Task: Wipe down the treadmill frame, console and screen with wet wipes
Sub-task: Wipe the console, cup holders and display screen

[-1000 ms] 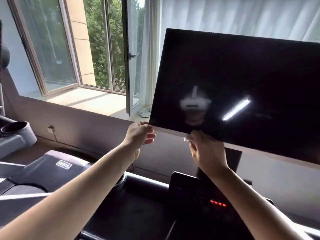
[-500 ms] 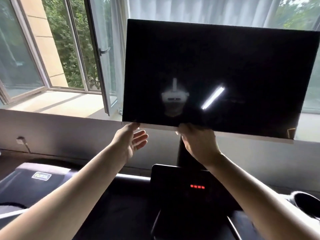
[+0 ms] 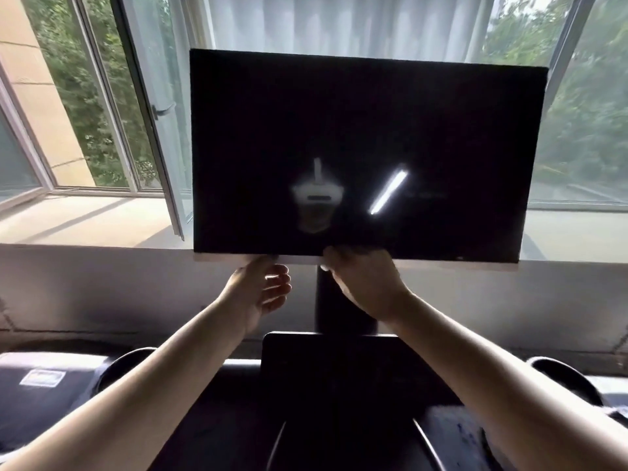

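The treadmill's big black screen [image 3: 367,147] stands upright in front of me on a dark post [image 3: 343,311]; a pale strip runs along its bottom edge. My left hand [image 3: 261,294] is under that edge, left of centre, fingers relaxed and spread, its top touching the strip. My right hand [image 3: 363,283] is curled against the bottom edge near the middle. A small white scrap of wet wipe [image 3: 324,267] shows beside its fingers; the rest is hidden in the hand. The dark console panel [image 3: 339,368] sits below, between my forearms.
An open window sash [image 3: 159,110] juts inward just left of the screen, over a pale sill [image 3: 85,219]. White curtain [image 3: 339,25] hangs behind. Round cup holders sit at the console's left [image 3: 125,365] and right [image 3: 560,375]. A grey wall runs below the sill.
My view has swung round to face the screen squarely. My left hand has slid right along the bottom edge from the corner toward my right hand, which stays near the middle.
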